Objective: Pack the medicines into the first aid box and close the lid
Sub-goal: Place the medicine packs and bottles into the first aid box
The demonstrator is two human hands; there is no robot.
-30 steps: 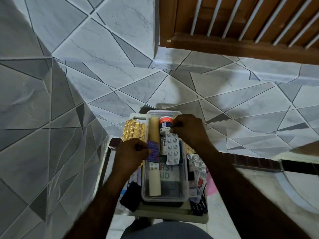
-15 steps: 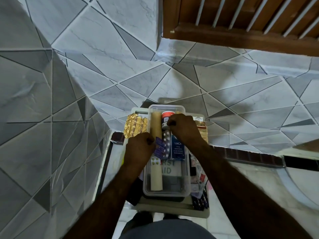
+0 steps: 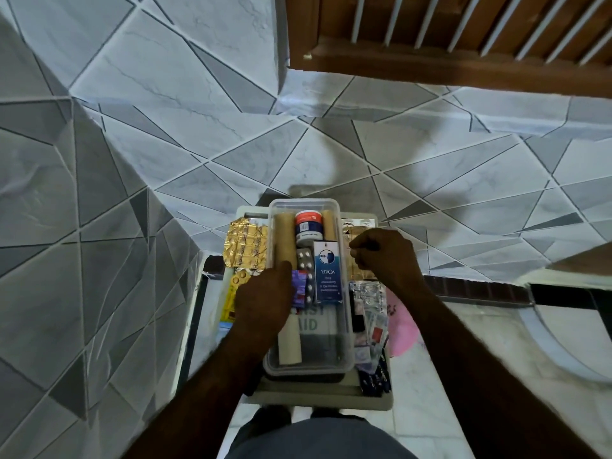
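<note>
The clear plastic first aid box (image 3: 308,367) stands open on a small white table (image 3: 318,397). Inside lie a tan bandage roll (image 3: 284,240), a red-capped jar (image 3: 308,226), a blue-and-white medicine carton (image 3: 328,273) and a silver blister pack (image 3: 306,260). My left hand (image 3: 261,299) reaches over the box's left wall, its fingers closed on a purple packet (image 3: 299,286). My right hand (image 3: 384,256) hovers just outside the right wall, above gold foil strips, with its fingers curled and nothing visible in them.
Gold foil strips (image 3: 246,246) and a yellow strip (image 3: 231,293) lie left of the box. Silver sachets (image 3: 369,303), a pink item (image 3: 402,323) and dark packets (image 3: 374,379) lie to its right. Tiled walls stand close at the left and behind.
My right hand laid the silver blister pack inside the box, let go, and moved right, out over the box's wall. My left hand stayed with the purple packet.
</note>
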